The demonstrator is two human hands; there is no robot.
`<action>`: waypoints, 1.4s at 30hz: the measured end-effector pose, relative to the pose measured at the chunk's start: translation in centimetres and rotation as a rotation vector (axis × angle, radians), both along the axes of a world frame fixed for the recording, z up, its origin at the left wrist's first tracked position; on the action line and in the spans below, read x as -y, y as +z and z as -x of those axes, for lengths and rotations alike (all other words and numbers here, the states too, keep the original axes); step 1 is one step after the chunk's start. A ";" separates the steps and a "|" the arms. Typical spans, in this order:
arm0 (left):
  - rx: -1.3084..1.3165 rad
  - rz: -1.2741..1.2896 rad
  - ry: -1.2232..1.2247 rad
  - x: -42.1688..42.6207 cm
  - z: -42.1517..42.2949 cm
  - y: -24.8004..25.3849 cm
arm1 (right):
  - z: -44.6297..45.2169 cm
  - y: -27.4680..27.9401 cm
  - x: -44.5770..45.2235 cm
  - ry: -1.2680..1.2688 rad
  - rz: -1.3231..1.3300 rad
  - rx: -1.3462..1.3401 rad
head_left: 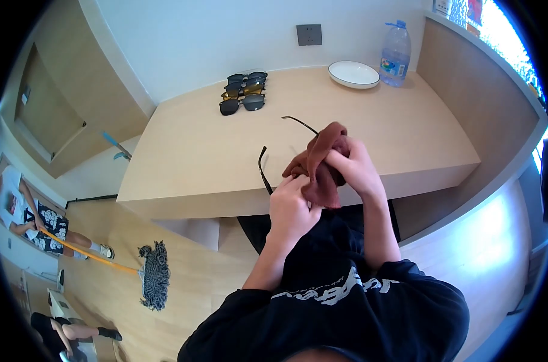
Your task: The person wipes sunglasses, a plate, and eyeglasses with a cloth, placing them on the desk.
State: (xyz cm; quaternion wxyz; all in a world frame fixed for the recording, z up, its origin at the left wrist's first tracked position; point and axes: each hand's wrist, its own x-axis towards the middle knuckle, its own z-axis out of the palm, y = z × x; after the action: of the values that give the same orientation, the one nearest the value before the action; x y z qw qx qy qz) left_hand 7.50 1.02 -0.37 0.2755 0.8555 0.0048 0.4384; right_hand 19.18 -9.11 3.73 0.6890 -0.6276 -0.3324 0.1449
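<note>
Just above the desk's front edge, my left hand [291, 208] is closed on a pair of glasses and the edge of a reddish-brown cloth. The glasses' dark temple arms [263, 170] stick out to the left and upward, unfolded. Their front and lenses are hidden by the cloth and my fingers. My right hand [355, 168] is closed on the cloth [324, 160], which is bunched around the glasses with a loose end hanging between my hands.
Several pairs of sunglasses [242, 104] lie in a row at the back left of the desk [195, 151]. A white plate [353, 75] and a plastic bottle [395, 54] stand at the back right. One person holds a mop [155, 276] on the floor at left; another sits nearby.
</note>
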 end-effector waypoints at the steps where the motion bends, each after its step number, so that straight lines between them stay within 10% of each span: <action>1: -0.028 -0.076 -0.004 0.2 0.3 0.0 | 0.0 0.3 0.5 0.090 0.062 -0.024; 21: -0.127 -0.370 -0.025 -1.7 1.0 0.8 | -3.7 1.8 -5.1 0.565 -0.348 -0.887; 28: -0.031 -0.309 -0.185 -3.7 2.5 0.0 | -9.5 -0.2 -6.2 0.288 -0.663 -0.862; 42: -0.127 -0.475 -0.180 -2.7 -3.4 4.6 | -1.0 -2.5 3.6 -0.049 -0.303 0.397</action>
State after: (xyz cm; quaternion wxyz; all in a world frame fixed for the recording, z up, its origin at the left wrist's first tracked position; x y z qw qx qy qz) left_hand 10.89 3.77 4.27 0.1037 0.9190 -0.1571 0.3464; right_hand 20.22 -12.68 1.20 0.6997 -0.5413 -0.4637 -0.0495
